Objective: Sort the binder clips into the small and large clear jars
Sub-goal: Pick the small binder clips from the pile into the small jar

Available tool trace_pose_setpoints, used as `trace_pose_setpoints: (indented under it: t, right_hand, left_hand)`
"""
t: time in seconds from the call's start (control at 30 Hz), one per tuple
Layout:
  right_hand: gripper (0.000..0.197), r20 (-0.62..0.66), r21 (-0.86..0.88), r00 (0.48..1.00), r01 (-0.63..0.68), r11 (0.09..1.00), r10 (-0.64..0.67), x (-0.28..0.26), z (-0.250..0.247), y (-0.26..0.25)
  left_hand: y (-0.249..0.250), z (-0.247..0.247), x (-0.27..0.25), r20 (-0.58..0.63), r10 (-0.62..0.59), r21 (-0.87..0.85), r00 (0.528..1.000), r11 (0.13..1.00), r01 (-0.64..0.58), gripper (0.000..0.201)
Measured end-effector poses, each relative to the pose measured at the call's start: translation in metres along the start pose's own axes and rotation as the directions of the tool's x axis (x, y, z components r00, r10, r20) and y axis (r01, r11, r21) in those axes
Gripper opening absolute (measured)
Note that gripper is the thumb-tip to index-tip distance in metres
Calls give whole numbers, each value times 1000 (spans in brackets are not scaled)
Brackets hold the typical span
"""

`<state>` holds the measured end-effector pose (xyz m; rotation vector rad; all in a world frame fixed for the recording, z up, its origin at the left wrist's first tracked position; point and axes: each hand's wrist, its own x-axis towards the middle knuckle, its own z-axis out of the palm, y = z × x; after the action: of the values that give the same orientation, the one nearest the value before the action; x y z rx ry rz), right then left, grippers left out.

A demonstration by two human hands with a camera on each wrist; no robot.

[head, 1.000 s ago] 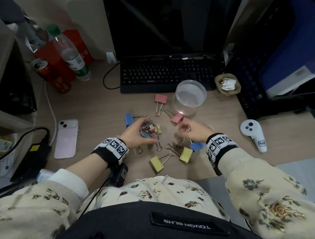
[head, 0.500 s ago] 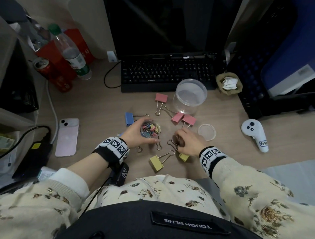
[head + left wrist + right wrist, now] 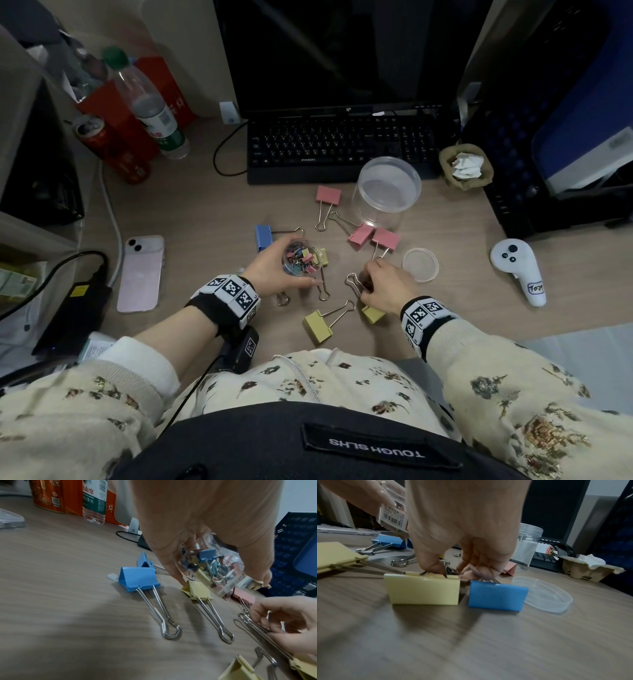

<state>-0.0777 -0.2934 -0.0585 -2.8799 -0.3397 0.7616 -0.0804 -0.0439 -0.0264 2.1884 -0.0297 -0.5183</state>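
Observation:
My left hand [image 3: 302,257] grips the small clear jar [image 3: 301,265], which holds several small coloured clips and is tilted just above the desk. My right hand [image 3: 368,279] pinches the wire handles of a large yellow binder clip [image 3: 372,313] lying on the desk close to me; in the right wrist view that yellow clip [image 3: 423,589] has a blue clip [image 3: 496,596] beside it. The large clear jar [image 3: 388,192] stands open and empty by the keyboard. Around the hands lie pink clips [image 3: 386,238], a blue clip [image 3: 263,236] and another yellow clip [image 3: 318,325].
A clear lid [image 3: 419,264] lies right of my right hand. A phone [image 3: 140,272] and a charger brick lie left, a white controller [image 3: 517,269] right. A keyboard [image 3: 342,150], a bottle, a can and a paper cup line the back.
My right hand left a pink clip by the large jar and drew back toward me onto the yellow clip's handles, uncovering the lid. The left hand still holds the small jar in place.

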Motion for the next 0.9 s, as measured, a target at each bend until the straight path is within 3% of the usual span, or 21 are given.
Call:
trace_pose_setpoints:
  t: [0.37,0.7,0.8,0.9]
  right_hand:
    - [26,36,97,995,87,992,-91,0,-6,-8]
    - [15,-10,257,998,69,964,-68,1,-8,-7]
    - [11,-104,369,994,72,927,-35,2,-14,-6]
    - [15,-260,551,965,134,823,17,7,-29,-8]
  left_hand:
    - [-6,-2,1,11,3,-10,1000,1000,-3,96]
    - [-10,-4,2,23,12,-18,1000,1000,-12,99]
    - [-8,-4,2,22,17,-4,1000,1000,-16,98]
    - [-7,-4,2,25,16,6,1000,1000,-16,97]
